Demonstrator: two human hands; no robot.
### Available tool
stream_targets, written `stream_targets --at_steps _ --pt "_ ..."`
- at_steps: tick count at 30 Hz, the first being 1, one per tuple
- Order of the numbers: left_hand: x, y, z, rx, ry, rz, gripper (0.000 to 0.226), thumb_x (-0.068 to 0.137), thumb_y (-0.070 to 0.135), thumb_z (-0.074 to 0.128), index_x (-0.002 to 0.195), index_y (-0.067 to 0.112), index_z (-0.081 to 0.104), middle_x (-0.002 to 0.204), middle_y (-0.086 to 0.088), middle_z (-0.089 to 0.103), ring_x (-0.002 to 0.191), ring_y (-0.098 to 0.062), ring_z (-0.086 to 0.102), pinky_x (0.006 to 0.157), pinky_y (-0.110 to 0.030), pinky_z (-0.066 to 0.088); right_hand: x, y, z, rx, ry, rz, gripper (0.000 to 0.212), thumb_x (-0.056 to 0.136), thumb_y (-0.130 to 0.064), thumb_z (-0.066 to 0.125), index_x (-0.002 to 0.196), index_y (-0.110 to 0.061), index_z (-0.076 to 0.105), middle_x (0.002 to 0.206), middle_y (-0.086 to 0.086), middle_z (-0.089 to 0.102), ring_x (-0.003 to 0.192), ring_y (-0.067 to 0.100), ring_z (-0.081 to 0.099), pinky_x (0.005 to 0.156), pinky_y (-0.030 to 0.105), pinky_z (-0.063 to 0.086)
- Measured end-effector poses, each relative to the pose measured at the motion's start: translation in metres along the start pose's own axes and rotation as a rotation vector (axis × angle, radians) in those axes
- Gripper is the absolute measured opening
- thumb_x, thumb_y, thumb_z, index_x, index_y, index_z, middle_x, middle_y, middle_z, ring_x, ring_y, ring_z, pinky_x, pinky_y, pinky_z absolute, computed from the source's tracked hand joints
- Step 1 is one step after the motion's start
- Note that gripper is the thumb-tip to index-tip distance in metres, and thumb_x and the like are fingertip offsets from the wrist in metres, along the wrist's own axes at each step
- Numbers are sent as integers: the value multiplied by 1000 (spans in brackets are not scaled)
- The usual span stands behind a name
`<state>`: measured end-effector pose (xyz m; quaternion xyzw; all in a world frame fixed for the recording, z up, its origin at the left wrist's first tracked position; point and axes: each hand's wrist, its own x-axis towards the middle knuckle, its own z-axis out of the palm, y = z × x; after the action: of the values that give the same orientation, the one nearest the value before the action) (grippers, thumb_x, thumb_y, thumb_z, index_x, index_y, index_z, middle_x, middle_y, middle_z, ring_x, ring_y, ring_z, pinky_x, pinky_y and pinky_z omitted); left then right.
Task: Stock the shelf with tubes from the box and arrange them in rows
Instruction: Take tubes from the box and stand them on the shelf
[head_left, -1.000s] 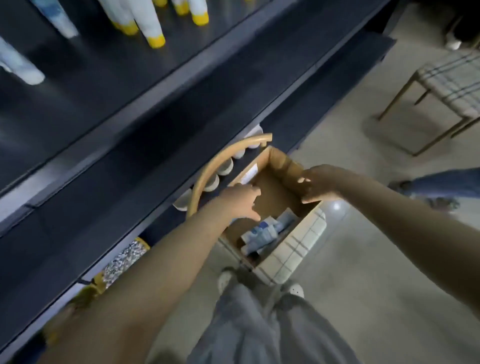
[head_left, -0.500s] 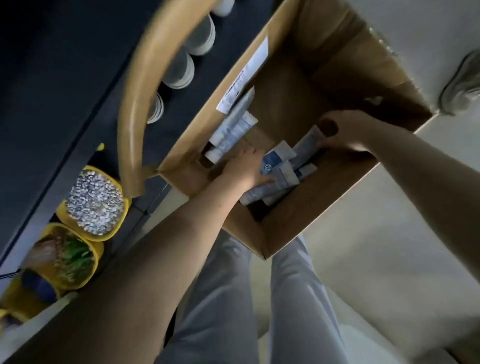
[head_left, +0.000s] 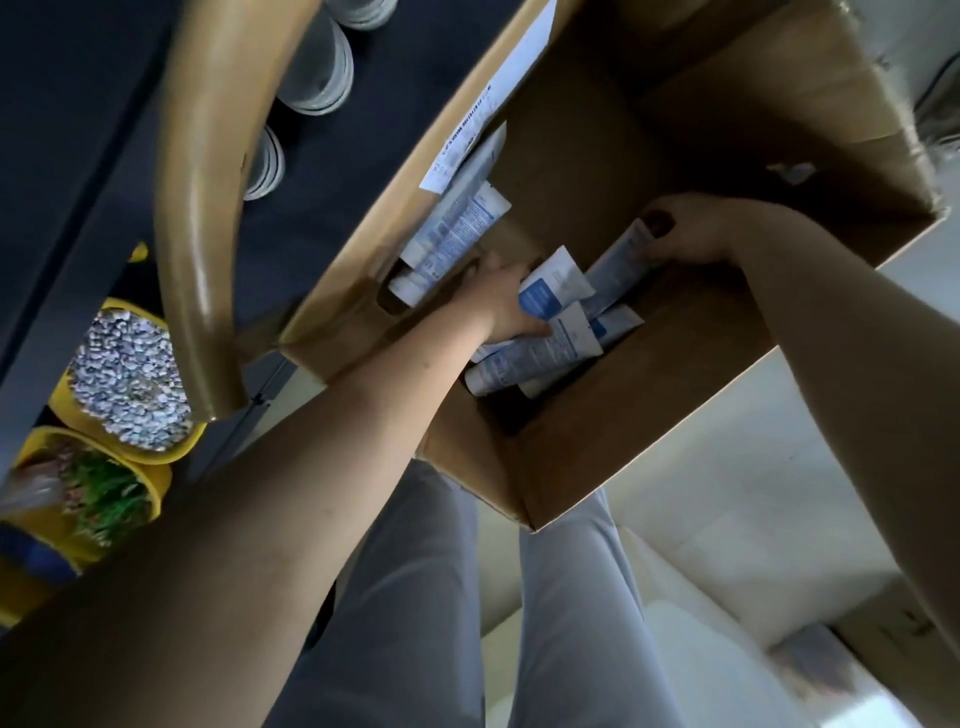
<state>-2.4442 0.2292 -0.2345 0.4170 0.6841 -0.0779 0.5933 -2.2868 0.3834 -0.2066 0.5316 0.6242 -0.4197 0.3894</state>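
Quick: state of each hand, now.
Left hand: closed on the blue tube in the box; fingers mostly hidden.
Right hand: closed, pinching the far tube by its end.

Dark shelf unit (head_left: 78, 156) is running along the left, w/ round pale jars (head_left: 322, 78) sitting on a lower level. Curved tan wooden rail (head_left: 197, 249) is arcing in front of it. Two yellow pots are standing bottom left: pebble pot (head_left: 130, 384) & plant pot (head_left: 104, 493). Pale floor (head_left: 753, 457) is catching soft light at right.
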Motion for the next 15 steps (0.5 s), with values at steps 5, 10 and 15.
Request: stream_targets --at_steps 5,10,15 --pt "5 -8 -8 -132 93 -28 57 87 49 59 130 13 48 141 -11 39 128 -29 40 100 -37 38 4 -3 1 41 44 13 67 85 -30 66 143 -17 35 141 13 42 124 32 45 99 44 40" --pt "8 -16 -23 -263 160 -74 44 93 41 54 125 11 49 119 -8 56 106 -20 53 78 -29 39 3 -7 2 59 59 -1 62 84 -30 67 138 -14 41 140 13 42 123 32 45 93 41 41" --pt "-1 -15 -27 -251 222 -17 35 93 36 55 115 9 50 96 -3 53 90 -18 53 71 -28 38 -20 -12 2 137 16 -164 38 88 -28 62 123 -24 48 127 7 45 110 27 51 74 38 54"
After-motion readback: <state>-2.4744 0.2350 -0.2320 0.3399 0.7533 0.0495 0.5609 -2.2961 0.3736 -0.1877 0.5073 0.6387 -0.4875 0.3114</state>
